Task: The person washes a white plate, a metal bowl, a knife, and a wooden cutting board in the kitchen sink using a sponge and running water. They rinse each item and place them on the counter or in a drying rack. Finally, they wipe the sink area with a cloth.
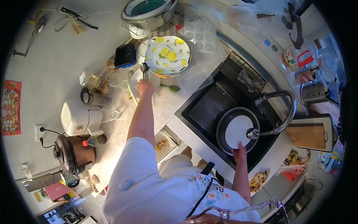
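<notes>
My left hand (145,88) reaches out over the counter, gripping the handles of some metal spoons (144,68). Under it lies a pale round plate (154,81). Just beyond sits a large plate with a lemon print (167,55), and a green spoon-shaped thing (174,88) is to the right. In the black sink (207,98), my right hand (240,154) holds the near edge of a white plate (237,130). This plate is inside a dark round pan (220,130), beneath the faucet head (252,133). Whether water runs cannot be made out.
The curved metal faucet (292,107) arches over the sink's right side. Along the left wall stand glass jars (96,98), a white appliance (81,117) and a brown electric cooker (79,152). Stacked bowls (151,19) are on a wire rack at the back. An open drawer-like bin (167,147) is below the counter.
</notes>
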`<action>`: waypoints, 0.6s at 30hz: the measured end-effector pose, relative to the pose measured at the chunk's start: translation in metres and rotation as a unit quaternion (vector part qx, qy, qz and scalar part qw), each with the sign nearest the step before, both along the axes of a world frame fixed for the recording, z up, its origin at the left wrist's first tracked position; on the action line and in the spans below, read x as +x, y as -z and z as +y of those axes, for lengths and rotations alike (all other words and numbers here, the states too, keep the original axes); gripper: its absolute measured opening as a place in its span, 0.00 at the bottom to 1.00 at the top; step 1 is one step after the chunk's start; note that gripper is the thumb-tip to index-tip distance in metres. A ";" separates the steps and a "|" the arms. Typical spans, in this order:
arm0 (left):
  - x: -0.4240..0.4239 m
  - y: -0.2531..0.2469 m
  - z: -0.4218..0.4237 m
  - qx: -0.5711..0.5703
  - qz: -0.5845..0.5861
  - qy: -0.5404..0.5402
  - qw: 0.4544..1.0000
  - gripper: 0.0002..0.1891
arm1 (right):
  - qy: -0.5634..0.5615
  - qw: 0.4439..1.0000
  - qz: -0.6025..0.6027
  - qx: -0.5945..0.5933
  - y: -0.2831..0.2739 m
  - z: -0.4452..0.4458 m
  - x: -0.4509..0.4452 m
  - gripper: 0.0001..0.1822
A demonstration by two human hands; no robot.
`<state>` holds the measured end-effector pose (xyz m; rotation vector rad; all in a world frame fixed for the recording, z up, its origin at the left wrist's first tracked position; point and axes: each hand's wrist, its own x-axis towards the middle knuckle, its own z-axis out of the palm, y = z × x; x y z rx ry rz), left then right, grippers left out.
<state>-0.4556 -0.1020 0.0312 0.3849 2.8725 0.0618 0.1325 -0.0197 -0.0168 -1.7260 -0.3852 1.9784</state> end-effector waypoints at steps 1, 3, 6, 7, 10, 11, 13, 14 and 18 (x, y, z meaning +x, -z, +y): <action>-0.005 0.006 -0.003 0.038 -0.002 -0.044 0.998 0.22 | -0.003 1.000 0.007 0.000 -0.002 -0.001 -0.004 0.22; -0.008 0.009 -0.003 0.072 -0.006 -0.083 0.994 0.25 | -0.002 1.000 0.018 0.001 -0.005 -0.002 -0.009 0.22; -0.004 0.003 0.001 0.066 -0.022 -0.079 0.994 0.31 | 0.015 0.999 0.042 0.006 -0.006 -0.002 -0.016 0.20; -0.010 0.004 -0.003 0.068 -0.033 -0.086 0.993 0.33 | 0.010 0.999 0.042 0.004 -0.004 -0.002 -0.016 0.20; -0.013 -0.001 -0.008 0.067 -0.051 -0.098 0.992 0.39 | 0.004 0.999 0.042 0.001 0.001 0.000 -0.013 0.19; -0.013 -0.004 -0.010 0.065 -0.054 -0.101 0.991 0.41 | 0.004 0.999 0.041 -0.002 0.001 0.001 -0.012 0.19; -0.011 -0.009 -0.008 0.055 -0.038 -0.118 0.991 0.43 | 0.010 0.999 0.038 -0.005 -0.003 0.001 -0.011 0.20; -0.013 -0.011 -0.007 0.049 -0.029 -0.126 0.990 0.44 | 0.015 0.999 0.036 -0.006 -0.003 0.003 -0.014 0.20; 0.012 -0.026 -0.007 0.164 0.308 0.051 0.936 0.29 | 0.012 1.000 0.016 0.015 0.009 0.006 -0.009 0.23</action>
